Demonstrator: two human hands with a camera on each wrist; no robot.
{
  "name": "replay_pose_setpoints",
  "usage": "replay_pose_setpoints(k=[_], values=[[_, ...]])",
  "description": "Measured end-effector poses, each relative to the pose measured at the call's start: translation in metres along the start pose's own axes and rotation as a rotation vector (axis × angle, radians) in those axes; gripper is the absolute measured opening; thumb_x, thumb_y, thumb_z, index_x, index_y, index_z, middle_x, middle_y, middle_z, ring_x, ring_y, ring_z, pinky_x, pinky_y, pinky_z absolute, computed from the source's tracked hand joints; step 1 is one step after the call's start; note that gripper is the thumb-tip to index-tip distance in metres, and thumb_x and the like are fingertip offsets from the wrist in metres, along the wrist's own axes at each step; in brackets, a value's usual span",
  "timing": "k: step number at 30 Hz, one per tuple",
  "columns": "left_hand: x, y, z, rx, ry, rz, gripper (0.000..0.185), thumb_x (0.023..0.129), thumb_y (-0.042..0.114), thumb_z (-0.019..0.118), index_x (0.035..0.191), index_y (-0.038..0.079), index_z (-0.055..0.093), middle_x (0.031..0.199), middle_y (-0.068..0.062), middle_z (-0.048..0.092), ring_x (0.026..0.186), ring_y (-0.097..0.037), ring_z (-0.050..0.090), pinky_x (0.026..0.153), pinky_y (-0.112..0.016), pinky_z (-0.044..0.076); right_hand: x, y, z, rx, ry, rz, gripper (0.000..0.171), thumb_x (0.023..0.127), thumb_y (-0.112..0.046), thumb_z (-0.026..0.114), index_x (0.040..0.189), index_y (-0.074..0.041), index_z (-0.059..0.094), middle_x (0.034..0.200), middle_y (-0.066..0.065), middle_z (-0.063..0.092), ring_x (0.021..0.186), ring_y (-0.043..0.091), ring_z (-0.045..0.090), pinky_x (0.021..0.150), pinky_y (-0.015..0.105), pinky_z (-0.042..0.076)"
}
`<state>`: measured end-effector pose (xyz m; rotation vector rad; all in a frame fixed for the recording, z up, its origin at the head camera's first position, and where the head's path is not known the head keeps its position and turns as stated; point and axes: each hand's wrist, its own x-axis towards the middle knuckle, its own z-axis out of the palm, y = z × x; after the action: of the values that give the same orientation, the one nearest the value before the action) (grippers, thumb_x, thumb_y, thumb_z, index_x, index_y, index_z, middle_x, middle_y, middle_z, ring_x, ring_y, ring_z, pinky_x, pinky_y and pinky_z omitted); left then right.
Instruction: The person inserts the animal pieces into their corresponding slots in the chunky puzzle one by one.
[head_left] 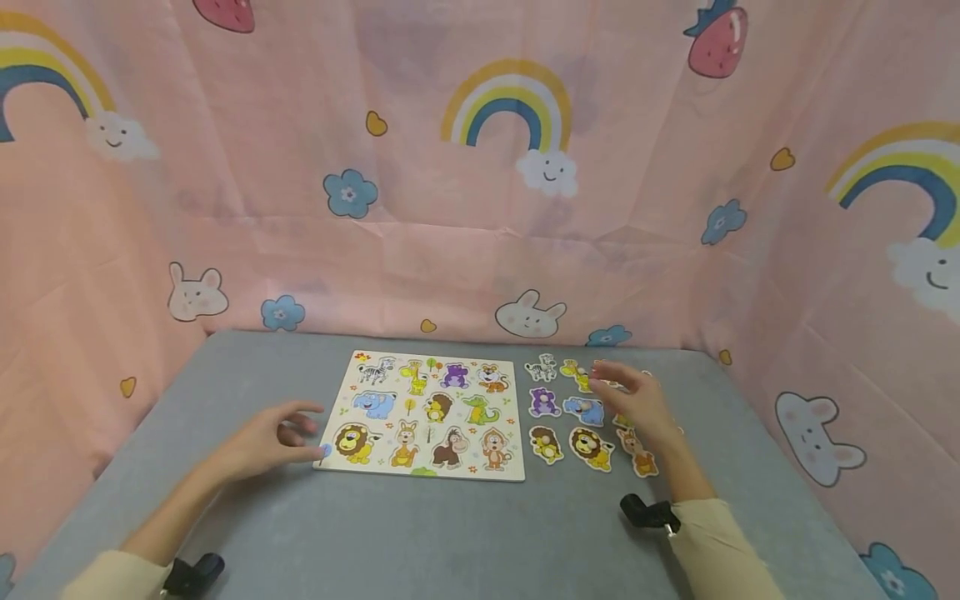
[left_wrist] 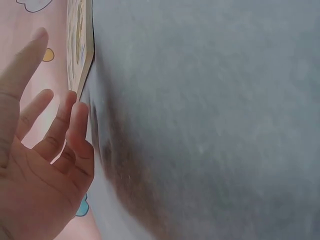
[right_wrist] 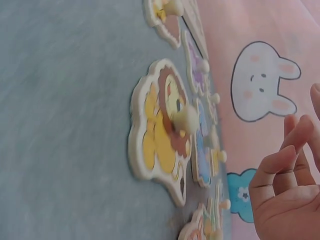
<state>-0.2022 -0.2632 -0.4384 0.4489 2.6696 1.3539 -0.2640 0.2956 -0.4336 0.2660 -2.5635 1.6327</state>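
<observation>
A pale wooden puzzle board (head_left: 517,454) printed with animals lies flat on the table. At its left edge hovers my left hand (head_left: 266,442), fingers loosely bent and holding nothing. The left wrist view shows that empty hand (left_wrist: 45,170) near a board corner (left_wrist: 80,60). My right hand (head_left: 637,404) is over the loose animal puzzle pieces on the right, partly hiding some. Among these are a zebra (head_left: 541,368), a giraffe (head_left: 576,377), an elephant (head_left: 583,410), a hedgehog (head_left: 546,445), a kangaroo (head_left: 637,454) and a lion (right_wrist: 155,130) with a round knob. Nothing shows between the right fingers.
A grey cloth-like surface covers the table (head_left: 450,533). Pink curtains (head_left: 420,267) with rainbows, rabbits and flowers hang behind it and at both sides. A black wrist-camera mount (head_left: 648,512) sits at the right sleeve, another (head_left: 193,575) at the left.
</observation>
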Motion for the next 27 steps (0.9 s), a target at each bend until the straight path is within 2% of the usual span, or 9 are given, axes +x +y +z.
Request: replay_pose_setpoints(k=[3,5,8,10,13,18,22,27], values=[[0.003,0.001,0.003,0.029,0.010,0.007,0.067,0.079,0.024,0.090,0.133,0.001,0.060,0.101,-0.005,0.063,0.086,-0.021,0.060,0.072,-0.032,0.049,0.004,0.000,0.004,0.040,0.011,0.020,0.052,0.099,-0.031,0.069,0.140,-0.002,0.056,0.131,0.017,0.061,0.104,0.020,0.061,0.079,0.030,0.053],[0.004,0.001,0.004,0.042,0.016,0.009,0.066,0.078,0.024,0.091,0.132,0.001,0.060,0.099,-0.005,0.062,0.085,-0.021,0.059,0.072,-0.032,0.048,0.005,-0.001,0.007,0.085,0.015,0.031,0.051,0.099,-0.030,0.070,0.140,-0.002,0.057,0.129,0.017,0.062,0.090,0.018,0.060,0.071,0.030,0.051],[0.005,0.000,0.006,0.056,0.026,0.017,0.066,0.076,0.022,0.091,0.131,0.000,0.061,0.096,-0.004,0.062,0.083,-0.021,0.057,0.071,-0.032,0.047,0.005,-0.010,0.013,0.124,0.018,0.033,0.048,0.098,-0.025,0.072,0.138,-0.001,0.058,0.127,0.019,0.062,0.071,0.017,0.053,0.061,0.032,0.046],[0.004,-0.001,0.007,0.068,0.027,0.014,0.067,0.076,0.023,0.092,0.131,0.000,0.061,0.095,-0.004,0.061,0.082,-0.021,0.056,0.071,-0.033,0.046,0.007,-0.015,0.017,0.136,0.014,0.015,0.047,0.098,-0.018,0.071,0.137,0.003,0.057,0.125,0.022,0.062,0.064,0.017,0.050,0.057,0.031,0.044],[0.004,-0.002,0.008,0.084,0.019,0.016,0.067,0.076,0.024,0.091,0.131,0.000,0.061,0.094,-0.003,0.061,0.082,-0.022,0.055,0.072,-0.034,0.045,0.006,-0.024,0.021,0.146,0.004,0.023,0.045,0.098,-0.012,0.071,0.136,0.006,0.057,0.128,0.027,0.060,0.065,0.020,0.051,0.056,0.031,0.045],[0.004,-0.004,0.010,0.084,0.013,0.026,0.066,0.076,0.023,0.091,0.130,-0.001,0.061,0.094,-0.003,0.061,0.081,-0.021,0.055,0.072,-0.032,0.045,0.016,-0.011,0.027,0.158,0.004,0.065,0.052,0.094,-0.021,0.076,0.138,0.002,0.058,0.130,0.023,0.060,0.077,0.025,0.057,0.061,0.033,0.050],[0.005,-0.003,0.011,0.087,0.010,0.037,0.065,0.075,0.021,0.092,0.129,-0.002,0.062,0.093,-0.003,0.061,0.080,-0.021,0.055,0.071,-0.031,0.045,0.024,0.000,0.031,0.130,-0.001,0.046,0.052,0.094,-0.021,0.077,0.137,0.000,0.059,0.129,0.021,0.062,0.086,0.026,0.061,0.060,0.031,0.049],[0.006,0.000,0.012,0.106,0.006,0.039,0.064,0.075,0.022,0.092,0.128,-0.001,0.063,0.092,-0.002,0.060,0.081,-0.021,0.055,0.071,-0.032,0.045,0.030,0.002,0.033,0.076,0.006,0.022,0.049,0.093,-0.020,0.078,0.135,0.001,0.061,0.127,0.020,0.063,0.093,0.026,0.064,0.058,0.032,0.050]])
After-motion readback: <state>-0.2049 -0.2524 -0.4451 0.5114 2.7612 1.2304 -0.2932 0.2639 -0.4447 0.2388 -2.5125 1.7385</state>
